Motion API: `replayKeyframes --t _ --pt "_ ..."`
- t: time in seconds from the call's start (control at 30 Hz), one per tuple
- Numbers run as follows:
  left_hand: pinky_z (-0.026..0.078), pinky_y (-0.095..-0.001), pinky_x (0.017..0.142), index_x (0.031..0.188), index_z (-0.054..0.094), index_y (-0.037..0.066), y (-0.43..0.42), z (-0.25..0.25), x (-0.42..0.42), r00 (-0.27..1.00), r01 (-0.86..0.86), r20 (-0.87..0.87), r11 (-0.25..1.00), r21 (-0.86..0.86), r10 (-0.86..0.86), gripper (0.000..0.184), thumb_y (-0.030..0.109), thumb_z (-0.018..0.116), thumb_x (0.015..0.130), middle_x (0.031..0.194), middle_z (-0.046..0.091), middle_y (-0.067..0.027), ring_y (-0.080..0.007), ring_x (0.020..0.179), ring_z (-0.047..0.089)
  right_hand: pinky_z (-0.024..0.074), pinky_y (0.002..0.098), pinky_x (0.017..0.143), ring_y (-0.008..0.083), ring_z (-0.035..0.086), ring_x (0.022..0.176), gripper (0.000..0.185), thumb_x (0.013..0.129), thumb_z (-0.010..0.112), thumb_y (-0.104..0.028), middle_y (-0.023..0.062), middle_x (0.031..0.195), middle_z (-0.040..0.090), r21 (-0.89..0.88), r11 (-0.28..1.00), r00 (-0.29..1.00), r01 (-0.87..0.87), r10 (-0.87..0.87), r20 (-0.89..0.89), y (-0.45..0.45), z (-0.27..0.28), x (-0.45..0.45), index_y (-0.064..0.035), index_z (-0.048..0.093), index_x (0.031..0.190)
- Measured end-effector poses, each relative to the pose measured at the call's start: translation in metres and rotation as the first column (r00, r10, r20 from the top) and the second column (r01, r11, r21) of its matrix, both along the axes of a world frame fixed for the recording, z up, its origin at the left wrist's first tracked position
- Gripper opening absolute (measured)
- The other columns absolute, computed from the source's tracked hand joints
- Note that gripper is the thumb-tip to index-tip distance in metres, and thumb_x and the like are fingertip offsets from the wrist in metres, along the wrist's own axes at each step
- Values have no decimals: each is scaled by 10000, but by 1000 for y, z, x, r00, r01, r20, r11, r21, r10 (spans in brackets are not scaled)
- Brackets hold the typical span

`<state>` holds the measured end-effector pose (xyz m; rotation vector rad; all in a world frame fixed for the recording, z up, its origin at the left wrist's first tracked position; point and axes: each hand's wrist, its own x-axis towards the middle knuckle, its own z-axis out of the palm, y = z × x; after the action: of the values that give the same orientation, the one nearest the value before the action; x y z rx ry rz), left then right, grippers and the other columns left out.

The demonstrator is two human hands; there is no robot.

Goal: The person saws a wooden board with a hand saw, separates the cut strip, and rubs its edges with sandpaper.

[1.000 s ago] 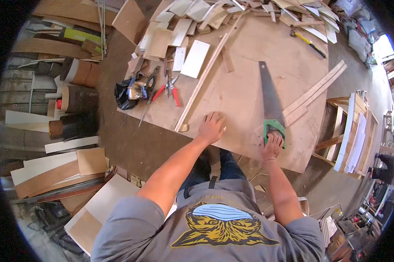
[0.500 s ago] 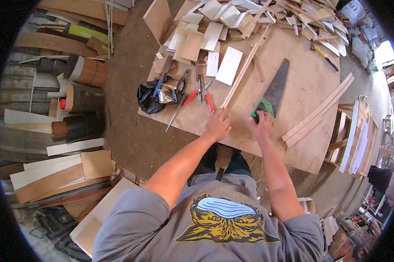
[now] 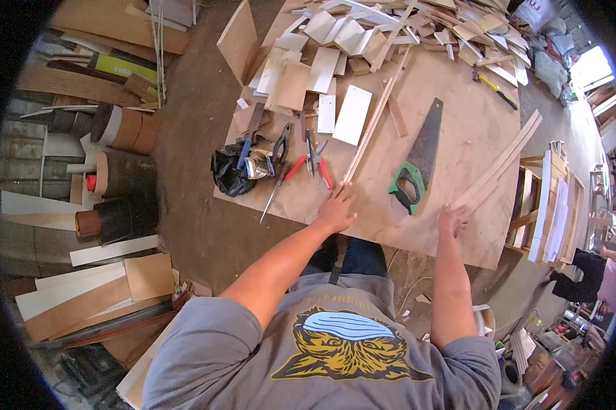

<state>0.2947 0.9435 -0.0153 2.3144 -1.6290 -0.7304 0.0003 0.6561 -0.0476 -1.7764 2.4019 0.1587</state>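
Observation:
My left hand (image 3: 336,210) is closed on the near end of a long, thin wooden strip (image 3: 368,142), which lies away from me across the plywood sheet (image 3: 397,222). At the near end of a pair of pale wooden strips (image 3: 497,162) on the right, my right hand (image 3: 452,220) has its fingers curled round the wood, slightly blurred. Between my hands a handsaw (image 3: 424,147) with a green and black handle lies flat, untouched. Left of my left hand are red-handled snips (image 3: 313,164), a screwdriver (image 3: 275,193) and dark pliers (image 3: 281,143).
A black plastic bag (image 3: 227,171) sits at the sheet's left edge. White boards (image 3: 353,115) and a large heap of offcuts (image 3: 451,31) cover the far side, near a yellow-handled hammer (image 3: 496,90). A wooden frame (image 3: 550,205) stands right; another person (image 3: 612,280) is at far right.
My right hand has let go of the saw handle and moved right onto the pale strips. The saw now lies free. My left hand stays at its strip's end.

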Motion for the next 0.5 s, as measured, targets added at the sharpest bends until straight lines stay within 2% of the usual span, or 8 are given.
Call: replayKeyframes --t 0.07,0.13,0.2,0.27,0.37,0.43,0.47,0.5 --pt "234 -482 1235 1417 541 84 1 -7 0 1000 -5 14 1000 -13 5 609 413 636 914 1657 243 -158 -355 1539 186 392 591 1065 490 399 1347 894 858 703 -527 349 1430 396 -24 1000 999 3 -4 -39 -4 -8 1 -166 272 1554" --pt "248 -480 1228 1390 569 89 3 -11 -2 999 -33 12 998 -45 33 575 405 635 915 1641 277 -161 -356 1530 208 405 571 1060 486 392 1351 917 841 723 -480 346 1429 397 156 981 985 -113 131 -114 -7 6 4 -137 259 1553" --pt "272 -480 1214 1354 607 92 -2 -10 -4 996 -87 -9 991 -99 86 533 396 636 916 1617 326 -166 -359 1515 246 414 558 1056 488 388 1351 952 813 748 -426 348 1436 391 170 984 998 -57 57 3 -13 28 12 -105 242 1553" --pt "303 -478 1190 1298 652 91 -15 12 -9 985 -147 76 985 -88 153 485 391 638 917 1587 375 -160 -351 1490 289 421 553 1054 495 387 1349 1001 773 778 -365 355 1450 377 77 979 928 191 -206 311 -11 46 23 -72 222 1552" --pt "372 -464 1128 1234 694 75 -40 28 -28 969 -238 23 956 -171 246 446 395 636 929 1469 504 -172 -352 1389 422 417 509 1078 428 423 1349 1101 693 842 -303 329 1478 370 134 959 847 250 -283 450 -11 34 33 -7 203 1539" --pt "420 -440 1079 1225 697 53 -65 27 -39 933 -339 -196 919 -200 302 450 401 628 948 1351 598 -171 -334 1289 523 450 454 1054 342 503 1292 1168 630 891 -253 286 1470 406 303 945 264 123 -326 908 2 -6 27 24 194 1526" --pt "440 -422 1054 1234 689 38 -79 20 -45 876 -403 -360 899 -174 323 460 403 622 962 1285 639 -162 -313 1234 567 479 425 1013 309 545 1233 1130 634 893 -238 262 1415 467 255 959 474 123 -283 834 11 -13 39 41 230 1505" --pt "460 -405 1030 1242 682 23 -89 17 -49 792 -458 -511 878 -136 334 472 406 615 975 1218 679 -154 -293 1179 611 501 405 976 294 578 1183 1070 646 889 -218 243 1360 520 272 957 541 99 -281 792 24 -7 57 50 276 1481"
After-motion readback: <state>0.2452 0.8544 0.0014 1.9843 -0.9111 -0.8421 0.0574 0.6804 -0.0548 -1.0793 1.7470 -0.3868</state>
